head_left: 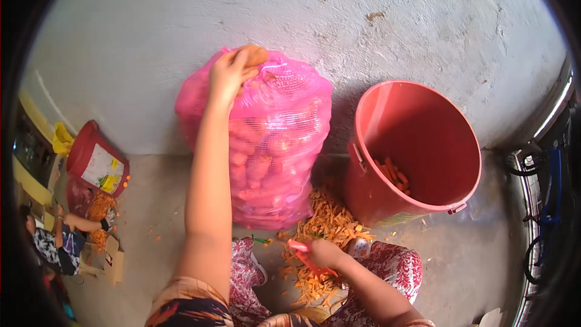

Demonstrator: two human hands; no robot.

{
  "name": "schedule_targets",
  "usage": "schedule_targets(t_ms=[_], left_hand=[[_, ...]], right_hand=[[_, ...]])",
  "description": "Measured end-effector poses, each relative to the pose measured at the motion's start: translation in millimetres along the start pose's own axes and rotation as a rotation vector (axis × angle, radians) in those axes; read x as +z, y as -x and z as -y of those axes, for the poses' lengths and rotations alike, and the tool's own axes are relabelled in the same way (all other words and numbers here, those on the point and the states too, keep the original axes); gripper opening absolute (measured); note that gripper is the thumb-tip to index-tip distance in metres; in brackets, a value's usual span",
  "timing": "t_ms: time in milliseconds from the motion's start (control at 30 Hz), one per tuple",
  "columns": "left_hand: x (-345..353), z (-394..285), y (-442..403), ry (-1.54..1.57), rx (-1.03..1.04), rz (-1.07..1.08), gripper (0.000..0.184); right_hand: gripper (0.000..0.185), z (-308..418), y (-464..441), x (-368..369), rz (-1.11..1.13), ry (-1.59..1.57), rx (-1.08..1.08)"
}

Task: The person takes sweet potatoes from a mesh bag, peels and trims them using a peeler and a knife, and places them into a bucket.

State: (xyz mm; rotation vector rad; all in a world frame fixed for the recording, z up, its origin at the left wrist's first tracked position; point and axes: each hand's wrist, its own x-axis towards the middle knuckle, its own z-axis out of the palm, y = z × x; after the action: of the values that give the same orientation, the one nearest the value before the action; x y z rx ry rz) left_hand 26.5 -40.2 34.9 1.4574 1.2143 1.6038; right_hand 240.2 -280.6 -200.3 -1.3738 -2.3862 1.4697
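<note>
A large pink mesh sack (275, 139), full of carrots, stands upright against the wall. At its top, my left hand (229, 77) is closed around a carrot (257, 56), whose blunt end sticks out past the fingers. My right hand (327, 253) is low between my knees and grips a red peeler (299, 246). Under the peeler, orange carrot peelings (330, 221) lie heaped on the floor between the sack and a big red bucket (417, 139). Several peeled carrots (393, 175) rest at the bottom of that bucket.
At the far left, another person (57, 239) sits beside a tipped red bucket (97, 157), more peelings (100, 209) and a cardboard box (113, 260). A grey wall (290, 6) rises behind the sack. Bicycle-like parts with a wheel (532, 218) stand along the right edge.
</note>
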Motion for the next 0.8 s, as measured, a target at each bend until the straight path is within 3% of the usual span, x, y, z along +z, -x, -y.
schedule_targets(t_ms=[100, 167, 233, 300, 367, 467, 633, 800], left_hand=[[-35.6, -25.7, 102.1, 0.575, -0.03, -0.064, 0.043], [-43.1, -28.7, 172.0, 1.072, -0.21, 0.07, 0.051], [-37.9, -40.5, 235.7, 1.321, -0.438, 0.229, 0.058], [-32.7, -41.5, 285.4, 1.541, -0.623, 0.176, 0.061], [-24.7, -40.1, 326.3, 1.493, -0.767, 0.019, 0.048], [-22.9, -17.4, 371.1, 1.358, -0.872, 0.033, 0.038], [-17.6, -24.8, 405.0, 1.433, -0.959, 0.053, 0.034], [-6.8, -20.7, 427.8, 1.411, -1.01, 0.149, 0.032]], right_hand=[[0.027, -8.8, -7.3, 3.9, -0.071, 0.018, 0.001], [0.032, -6.4, -1.7, -1.7, -0.119, -0.02, 0.004], [0.03, -4.8, 3.4, -4.7, -0.21, -0.129, -0.037], [0.025, -9.3, 10.2, -4.0, -0.263, -0.337, -0.076], [0.02, -4.2, 22.4, -7.5, -0.331, -0.513, 0.044], [0.016, -3.0, 39.5, -2.3, -0.488, -0.924, -0.018], [0.015, 20.9, 77.4, -11.2, -0.762, -1.199, -0.099], [0.013, 74.3, 115.2, -10.6, -0.89, -1.198, -0.251]])
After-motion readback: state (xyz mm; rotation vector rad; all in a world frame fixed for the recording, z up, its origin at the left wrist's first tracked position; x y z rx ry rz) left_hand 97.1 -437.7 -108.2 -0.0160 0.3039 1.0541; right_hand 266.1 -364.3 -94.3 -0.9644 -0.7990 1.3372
